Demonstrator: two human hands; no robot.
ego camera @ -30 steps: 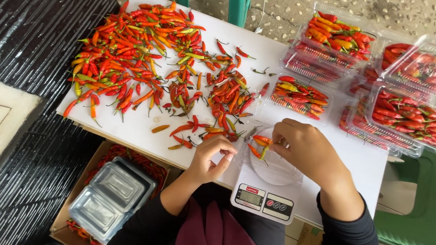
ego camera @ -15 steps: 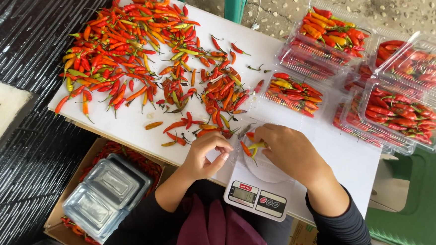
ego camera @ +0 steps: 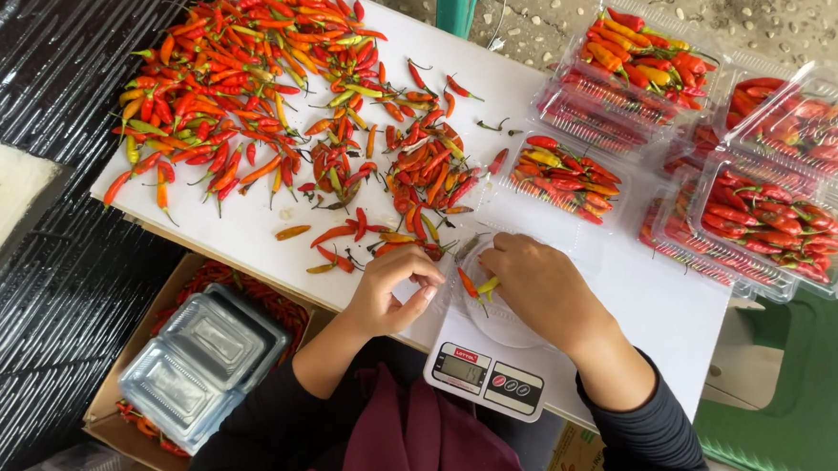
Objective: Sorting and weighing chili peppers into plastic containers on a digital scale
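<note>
Two hands over one scale [ego camera: 484, 375] — right fingers [ego camera: 492, 264] pinching two chillies [ego camera: 475, 286], left fingers [ego camera: 420, 285] curled.

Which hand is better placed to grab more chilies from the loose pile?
Probably the left hand: it sits beside the scattered chilies with nothing visible in its grip. The right hand holds chilies over the scale.

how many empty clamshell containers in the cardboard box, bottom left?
2 show: one empty clear clamshell toward the table edge, another beside it, nearer the box's lower corner. Each may be a nested stack, so more could be hidden. Chilies lie under them.
</note>
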